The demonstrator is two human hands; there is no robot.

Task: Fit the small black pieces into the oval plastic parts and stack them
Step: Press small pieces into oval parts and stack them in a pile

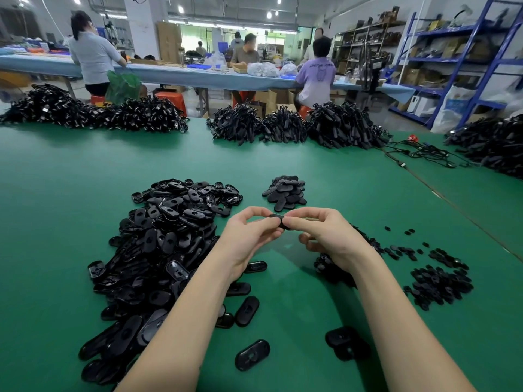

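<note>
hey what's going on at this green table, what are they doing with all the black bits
A person is assembling small parts by hand. The left hand and right hand pinch one black oval part between them above the green table. A big heap of oval parts lies to the left, a smaller pile just beyond the hands, and small black pieces are scattered to the right.

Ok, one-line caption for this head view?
Both hands, left hand and right hand, pinch one oval part above the green table.

The oval plastic parts [169, 239] looked glossy black, catching highlights. The small black pieces [440, 284] seemed duller. The green counter [85, 176] was smooth and matt.
</note>
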